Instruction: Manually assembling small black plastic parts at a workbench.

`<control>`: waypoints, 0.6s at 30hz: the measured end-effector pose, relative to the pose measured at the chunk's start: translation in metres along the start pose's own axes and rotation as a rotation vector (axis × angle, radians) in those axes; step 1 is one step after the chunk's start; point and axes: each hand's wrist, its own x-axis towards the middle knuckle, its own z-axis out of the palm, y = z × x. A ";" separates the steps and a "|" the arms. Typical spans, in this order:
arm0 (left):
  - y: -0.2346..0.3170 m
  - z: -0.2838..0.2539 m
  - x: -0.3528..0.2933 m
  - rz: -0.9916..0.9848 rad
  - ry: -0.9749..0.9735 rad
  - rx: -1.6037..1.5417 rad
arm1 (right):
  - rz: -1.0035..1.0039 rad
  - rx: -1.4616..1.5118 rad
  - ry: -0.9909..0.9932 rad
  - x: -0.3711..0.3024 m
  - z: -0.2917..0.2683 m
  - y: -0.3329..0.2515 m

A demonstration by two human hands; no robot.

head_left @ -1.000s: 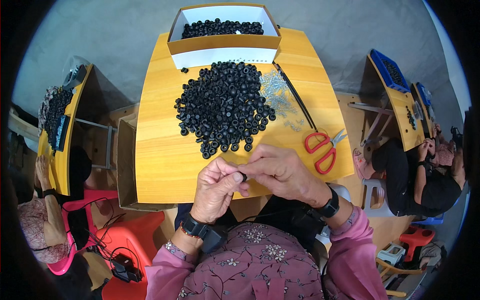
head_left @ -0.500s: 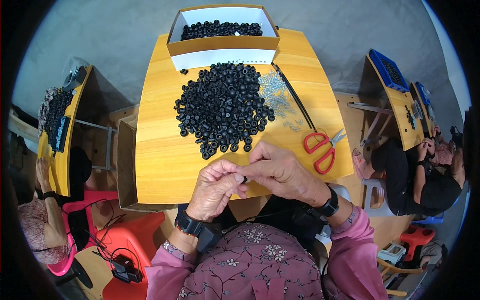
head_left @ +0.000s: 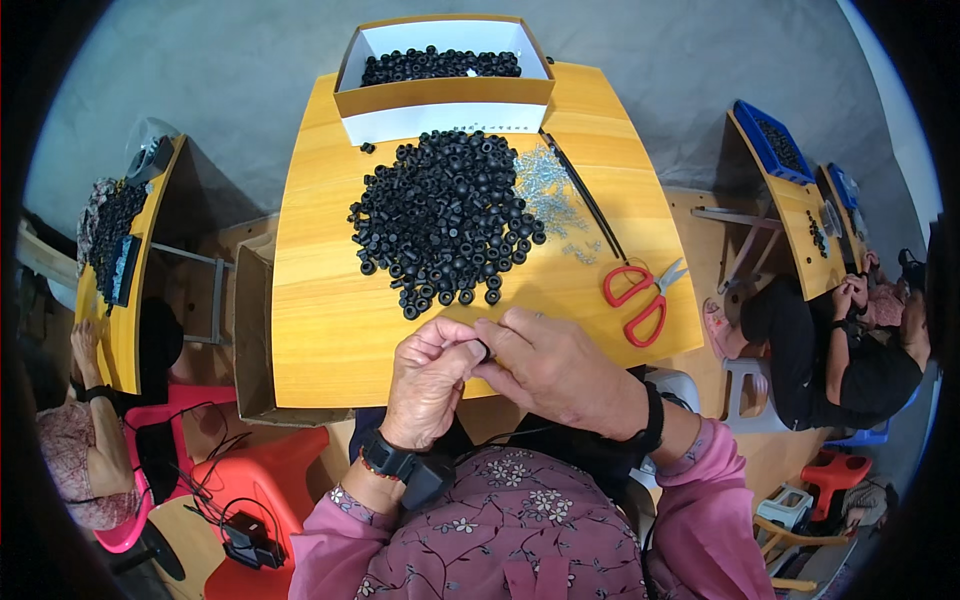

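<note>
Just past the near edge of the table, my two hands meet. My left hand [head_left: 432, 378] is closed, pinching a small round black plastic cap [head_left: 484, 350] between thumb and fingers. Against it, my right hand [head_left: 560, 372] has its fingers pressed together; what they grip, if anything, is hidden. Beyond the hands lies a big heap of similar black caps [head_left: 440, 205], some hollow side up. Beside the heap on the right are many small silvery screws [head_left: 548, 185]. Red-handled scissors [head_left: 640, 300] rest to the right of my right hand.
An open cardboard box [head_left: 445, 97] with more black caps stands at the table's far end. Two thin black rods [head_left: 585, 195] lie by the screws. Other people work at side tables left and right. An orange-red chair [head_left: 265, 490] stands at my left.
My right hand has turned and its wrist has swung lower, with its fingers now closer over the cap. My left hand has kept its pinch almost in place.
</note>
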 end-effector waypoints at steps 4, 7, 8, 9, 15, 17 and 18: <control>0.003 0.007 -0.001 0.009 0.028 0.024 | -0.020 -0.091 0.013 0.000 0.006 -0.001; 0.005 0.009 -0.001 -0.010 0.054 0.048 | 0.012 -0.049 0.012 -0.003 0.008 0.004; 0.005 0.008 0.000 0.000 0.045 0.017 | 0.047 -0.012 -0.007 -0.003 0.008 0.005; 0.005 0.007 0.000 0.010 0.036 -0.013 | 0.047 -0.013 -0.006 -0.004 0.008 0.006; 0.000 0.002 -0.001 0.078 0.011 0.033 | 0.059 0.017 0.055 -0.005 0.013 0.009; 0.001 0.004 -0.001 0.084 0.010 0.056 | 0.024 -0.026 0.071 -0.006 0.014 0.010; 0.001 0.005 -0.001 0.091 0.009 0.080 | 0.026 -0.026 0.070 -0.006 0.014 0.010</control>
